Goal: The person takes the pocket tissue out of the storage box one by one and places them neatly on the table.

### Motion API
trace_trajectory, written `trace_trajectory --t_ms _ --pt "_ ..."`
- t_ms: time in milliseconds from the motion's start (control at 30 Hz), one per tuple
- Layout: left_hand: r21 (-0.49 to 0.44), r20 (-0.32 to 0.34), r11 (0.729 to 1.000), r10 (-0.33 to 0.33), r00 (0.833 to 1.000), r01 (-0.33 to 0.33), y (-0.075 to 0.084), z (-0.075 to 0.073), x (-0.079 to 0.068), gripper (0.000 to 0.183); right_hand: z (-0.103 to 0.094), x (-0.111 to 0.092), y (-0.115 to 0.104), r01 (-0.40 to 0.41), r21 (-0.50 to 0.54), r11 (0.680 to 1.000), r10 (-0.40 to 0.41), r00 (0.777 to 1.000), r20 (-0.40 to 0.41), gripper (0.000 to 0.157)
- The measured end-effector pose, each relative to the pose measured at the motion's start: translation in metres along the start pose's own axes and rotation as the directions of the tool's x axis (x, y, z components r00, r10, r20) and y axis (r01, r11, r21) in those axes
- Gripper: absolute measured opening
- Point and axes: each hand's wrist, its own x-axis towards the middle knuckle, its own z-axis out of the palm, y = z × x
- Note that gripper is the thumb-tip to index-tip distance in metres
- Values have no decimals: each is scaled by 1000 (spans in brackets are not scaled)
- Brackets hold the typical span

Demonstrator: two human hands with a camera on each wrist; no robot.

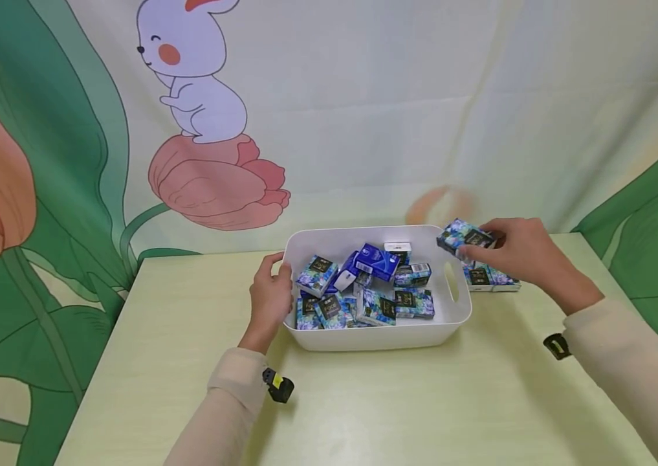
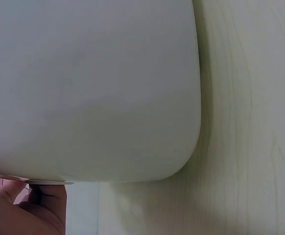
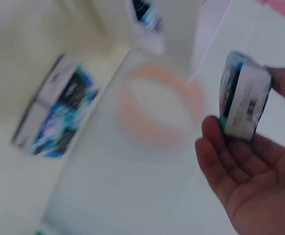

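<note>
A white plastic basket (image 1: pixel 375 338) holds several blue floral tissue packs (image 1: pixel 317 276) with dark labels, lying loose at various angles. Some plainer deep-blue packs (image 1: pixel 378 261) are among them. My left hand (image 1: pixel 270 294) grips the basket's left end; in the left wrist view its fingers (image 2: pixel 52 205) curl at the handle opening. Above the basket's right rim, my right hand (image 1: pixel 517 249) pinches a floral tissue pack (image 1: pixel 461 235) between thumb and fingers. The right wrist view shows that pack's pale barcode side (image 3: pixel 247 105).
Just right of the basket, more floral packs (image 1: pixel 492 278) lie side by side on the pale wooden table (image 1: pixel 398 401), partly below my right hand. Behind the table's back edge hangs a printed curtain (image 1: pixel 358 129) with a rabbit and flowers.
</note>
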Motion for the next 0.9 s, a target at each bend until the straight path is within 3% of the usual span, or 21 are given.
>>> trace_trajectory --t_ms 100,200,333,467,567,667,900 --pt "-4 3 1000 -4 1000 4 0 0 0 34 0 -4 28 -128 25 991 129 991 -29 85" --pt "-7 4 1000 -5 1000 5 0 0 0 34 5 -8 63 -240 54 969 243 969 -45 91" --pt "-9 7 1000 -1 1000 1 0 0 0 34 20 -17 108 -362 93 927 368 928 -57 92" --pt "-8 8 1000 -1 1000 1 -1 1 1 34 39 -25 136 -468 135 874 475 879 -30 93" --pt "-13 11 1000 -1 1000 1 -1 1 0 34 50 -28 142 -526 159 836 533 846 -4 93" --pt "-26 13 1000 6 1000 -5 -2 1 0 33 58 -28 141 -546 178 818 554 832 8 92" --pt "-38 11 999 12 1000 -12 -3 -1 1 33 73 -21 135 -531 105 841 532 846 12 84"
